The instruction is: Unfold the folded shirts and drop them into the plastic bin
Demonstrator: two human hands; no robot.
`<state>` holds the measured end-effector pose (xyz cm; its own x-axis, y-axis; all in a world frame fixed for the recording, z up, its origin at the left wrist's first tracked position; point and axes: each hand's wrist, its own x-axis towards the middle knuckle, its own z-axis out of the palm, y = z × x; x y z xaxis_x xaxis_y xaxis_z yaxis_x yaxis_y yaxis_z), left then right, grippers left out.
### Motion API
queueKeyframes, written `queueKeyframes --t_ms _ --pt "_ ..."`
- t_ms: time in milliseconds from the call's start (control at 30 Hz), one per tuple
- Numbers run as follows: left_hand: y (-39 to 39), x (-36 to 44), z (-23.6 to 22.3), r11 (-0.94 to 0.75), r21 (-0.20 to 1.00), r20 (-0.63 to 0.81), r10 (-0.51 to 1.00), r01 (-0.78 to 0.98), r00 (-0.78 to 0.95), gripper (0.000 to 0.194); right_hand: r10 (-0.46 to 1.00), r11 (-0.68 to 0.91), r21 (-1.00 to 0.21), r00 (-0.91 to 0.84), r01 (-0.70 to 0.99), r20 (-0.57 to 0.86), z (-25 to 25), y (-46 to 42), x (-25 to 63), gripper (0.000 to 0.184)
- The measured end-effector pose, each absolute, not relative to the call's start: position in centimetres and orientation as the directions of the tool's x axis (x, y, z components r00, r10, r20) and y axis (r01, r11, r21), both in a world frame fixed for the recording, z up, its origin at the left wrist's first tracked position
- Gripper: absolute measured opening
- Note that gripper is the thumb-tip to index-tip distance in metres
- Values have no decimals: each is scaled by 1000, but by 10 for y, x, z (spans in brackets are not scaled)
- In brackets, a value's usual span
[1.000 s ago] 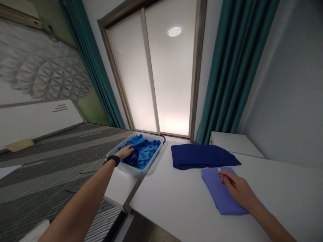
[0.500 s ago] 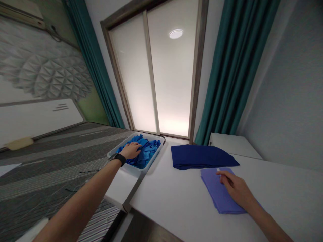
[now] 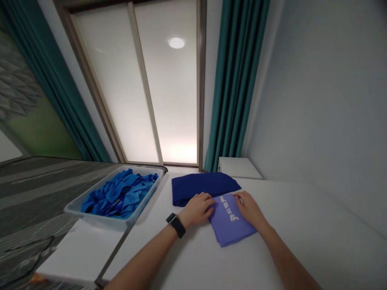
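A folded light purple cloth point(image 3: 230, 222) with white printed characters lies on the white table point(image 3: 302, 241). My left hand point(image 3: 198, 209), with a black watch on the wrist, grips the cloth's left edge, fingers curled over it. My right hand point(image 3: 250, 208) rests on its upper right corner, fingers bent onto the fabric. Just behind them sits a folded dark blue cloth point(image 3: 202, 186). A clear plastic bin point(image 3: 90, 214) heaped with bright blue cloths point(image 3: 121, 193) stands to the left.
A small white cabinet point(image 3: 238, 168) stands in the far corner under teal curtains point(image 3: 236, 80). A frosted sliding window point(image 3: 145, 88) is behind the table. A grey striped bed point(image 3: 30, 193) lies to the left. The table's left edge borders a lower white shelf point(image 3: 78, 257).
My left hand left the bin of blue cloths and came over to the purple cloth. The view swung right. The purple cloth now shows its printed side, with both hands on it.
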<state>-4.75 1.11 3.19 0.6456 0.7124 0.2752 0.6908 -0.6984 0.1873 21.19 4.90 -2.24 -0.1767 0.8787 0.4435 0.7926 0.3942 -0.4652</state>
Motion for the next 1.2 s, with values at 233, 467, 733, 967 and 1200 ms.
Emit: queueKeyframes --t_ms 233,467,733,967,1200 --pt "16 -24 -13 -621 330 355 779 711 516 38 952 237 -231 -178 944 248 -16 36 206 48" --pt "14 -34 -11 -580 282 336 806 764 488 34 951 308 -362 -286 880 115 3 20 187 30" --pt "20 -40 -6 -613 295 373 780 733 503 30 952 258 -297 -190 920 240 -6 23 184 28" --pt "18 -38 -3 -601 397 424 790 694 443 27 964 208 -280 -147 937 223 -4 24 185 11" --pt "22 -50 12 -399 777 266 909 486 321 32 966 254 -828 -95 499 239 6 26 184 14"
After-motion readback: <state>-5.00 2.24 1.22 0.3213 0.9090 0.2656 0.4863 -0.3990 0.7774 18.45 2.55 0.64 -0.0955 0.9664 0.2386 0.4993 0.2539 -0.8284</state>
